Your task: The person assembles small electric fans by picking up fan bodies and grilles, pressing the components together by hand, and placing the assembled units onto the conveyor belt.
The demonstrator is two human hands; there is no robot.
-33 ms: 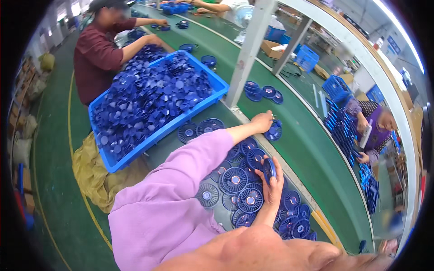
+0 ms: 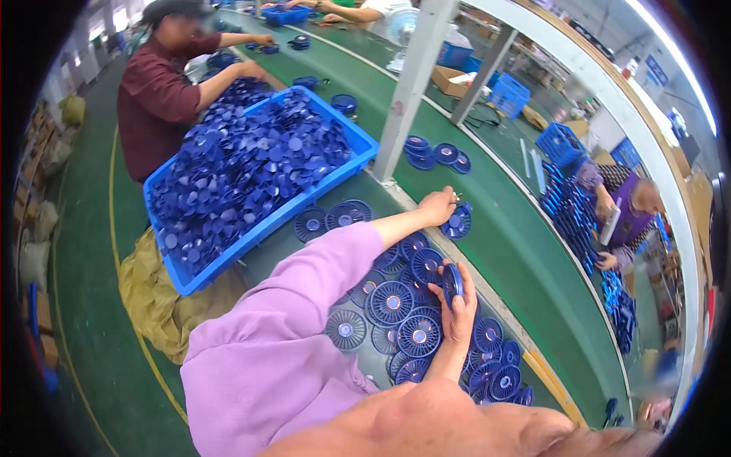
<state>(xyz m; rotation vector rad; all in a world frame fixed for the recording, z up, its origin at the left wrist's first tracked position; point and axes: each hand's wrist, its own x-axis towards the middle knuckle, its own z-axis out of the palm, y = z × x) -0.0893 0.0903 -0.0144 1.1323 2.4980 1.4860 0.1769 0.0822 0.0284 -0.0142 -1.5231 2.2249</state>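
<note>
In my right hand [image 2: 458, 316] a round blue fan grille [image 2: 453, 286] stands on edge, gripped between thumb and fingers. My left hand [image 2: 438, 206] reaches out over the edge of the green belt, fingers pinched together. What they pinch is too small to make out. Just beside those fingertips, another blue fan grille [image 2: 457, 222] lies on the belt; the hand hides part of the contact. Below my arms many spoked grilles [image 2: 390, 302] lie overlapping on the table, some with a shiny round centre.
A blue crate [image 2: 185, 283] heaped with small blue discs stands left of my arm. More grilles [image 2: 445, 153] sit on the green belt [image 2: 525, 266], past a white post [image 2: 411, 99]. One co-worker [image 2: 156, 91] works at far left, another [image 2: 628, 209] across the belt.
The whole view has shifted slightly. Both my hands keep the same grip and place.
</note>
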